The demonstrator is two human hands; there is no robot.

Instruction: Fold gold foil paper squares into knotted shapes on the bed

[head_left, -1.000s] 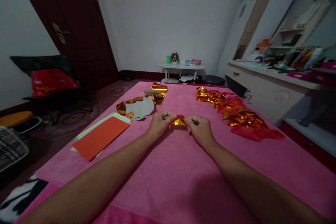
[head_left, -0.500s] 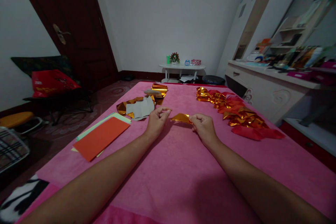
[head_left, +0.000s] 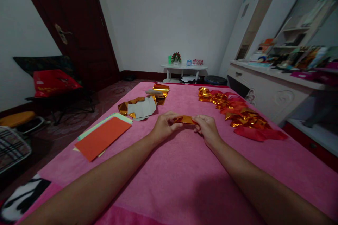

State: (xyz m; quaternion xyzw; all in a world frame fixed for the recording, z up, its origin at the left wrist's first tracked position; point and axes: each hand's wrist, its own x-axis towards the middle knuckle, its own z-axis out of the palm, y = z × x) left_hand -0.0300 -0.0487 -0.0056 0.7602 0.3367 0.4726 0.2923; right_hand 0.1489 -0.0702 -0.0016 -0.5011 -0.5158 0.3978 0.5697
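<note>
A small folded piece of shiny gold foil paper (head_left: 186, 120) is stretched between my two hands, just over the pink cloth (head_left: 174, 168). My left hand (head_left: 166, 125) pinches its left end between thumb and fingers. At the right end, my right hand (head_left: 206, 126) grips the foil with closed fingers. Left of my hands lie crumpled gold foil (head_left: 123, 108) and pale grey paper (head_left: 142, 107). A stack of coloured paper with an orange sheet (head_left: 104, 139) on top is nearer my left forearm. Beyond my right hand runs a row of folded gold and red foil pieces (head_left: 248, 117).
A gold foil roll (head_left: 161, 88) lies near the cloth's far edge. Behind stands a small white table (head_left: 182, 66) with a plant and little items. On the right is a cluttered dresser (head_left: 274, 82); on the left, a chair holds a red bag (head_left: 54, 82).
My left hand has moved right and closed on the left end of the gold foil, which was free before. My right hand keeps its hold on the other end.
</note>
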